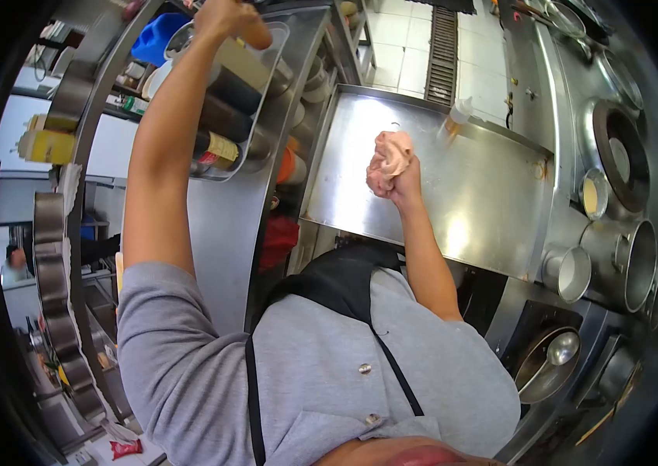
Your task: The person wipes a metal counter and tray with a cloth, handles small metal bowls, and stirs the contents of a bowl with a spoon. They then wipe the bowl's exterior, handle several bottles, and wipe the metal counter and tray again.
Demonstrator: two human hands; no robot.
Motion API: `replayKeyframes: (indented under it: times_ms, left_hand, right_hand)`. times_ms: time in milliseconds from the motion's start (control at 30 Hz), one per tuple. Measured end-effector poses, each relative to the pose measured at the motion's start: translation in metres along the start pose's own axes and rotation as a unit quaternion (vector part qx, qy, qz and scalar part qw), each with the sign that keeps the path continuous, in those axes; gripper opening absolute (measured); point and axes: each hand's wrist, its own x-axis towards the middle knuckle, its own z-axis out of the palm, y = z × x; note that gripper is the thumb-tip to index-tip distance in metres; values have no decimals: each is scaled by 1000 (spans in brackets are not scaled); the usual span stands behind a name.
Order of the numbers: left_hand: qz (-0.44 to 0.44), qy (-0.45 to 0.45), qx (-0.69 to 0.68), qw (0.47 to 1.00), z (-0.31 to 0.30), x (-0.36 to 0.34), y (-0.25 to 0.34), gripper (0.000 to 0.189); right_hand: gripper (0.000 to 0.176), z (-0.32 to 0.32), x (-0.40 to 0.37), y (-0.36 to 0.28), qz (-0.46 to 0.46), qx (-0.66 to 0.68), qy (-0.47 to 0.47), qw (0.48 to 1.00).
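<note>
My right hand [407, 182] is closed on a lump of pinkish raw meat [389, 161], held above the steel tray-like surface [492, 210]. At the upper left, my left hand [224, 19] reaches over a clear plastic bin [281, 54] of bottles. Its fingers are partly cut off by the frame's top edge, and what they hold, if anything, cannot be made out. A dark bottle with a yellow label [219, 150] lies in that bin below my left arm.
A squeeze bottle [459, 113] stands at the steel surface's far edge. Pots [630, 260], a small pan [574, 273] and a ladle [562, 349] are on the right. A blue container [160, 37] is upper left; yellow bottles [45, 145] stand on the left shelf.
</note>
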Motion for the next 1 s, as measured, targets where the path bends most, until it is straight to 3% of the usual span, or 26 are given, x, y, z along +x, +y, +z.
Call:
replayKeyframes:
  times_ms: [67,100,200,267,300,433,500,600,667,733,800,833,867,933,1000]
  left_hand:
    - [-3,-5,32,999,1,-8,7,67]
    - [-30,-14,39,999,5,-10,9,66]
    - [-68,-26,31,997,6,0,3,69]
    - [-70,-140,14,988,12,27,-16,75]
    - [-73,-113,37,990,19,32,-16,77]
    - [-19,-178,39,983,12,37,-2,76]
    - [-11,-17,116,993,-5,7,48,71]
    - [224,96,-71,967,45,0,116,54]
    - [287,-107,-281,909,79,-46,193,51]
    - [383,-121,-300,865,138,-85,262,64]
    - [327,-177,-355,858,202,-105,324,93]
    - [297,-175,-354,870,221,-115,347,97]
    - [271,-174,-433,842,240,-125,364,88]
    - [210,-292,-474,804,247,-133,383,70]
    - [199,-242,-515,798,241,-140,387,54]
  right_hand:
    - [17,-3,-6,-6,-34,-112,-90,989]
    - [18,-14,0,-3,-37,-97,-120,987]
    - [19,-28,3,-3,-78,-146,-69,984]
    - [19,-45,6,-5,-66,-168,-59,982]
    - [19,-50,8,-5,-57,-193,-56,978]
    - [17,-61,9,-3,-62,-166,-22,984]
    - [17,-65,0,-6,-55,-184,-5,981]
    - [14,-70,-12,-10,-32,-179,8,983]
    - [14,-76,-19,-11,-24,-168,17,985]
    - [14,-80,-30,-10,-14,-156,19,987]
    - [16,-91,-41,-15,-28,-200,55,978]
    - [16,-99,-47,-16,-46,-196,60,978]
    - [16,-100,-54,-25,-55,-198,69,976]
    - [15,-97,-75,-37,-92,-176,123,972]
    - [17,-109,-86,-43,-84,-154,156,972]
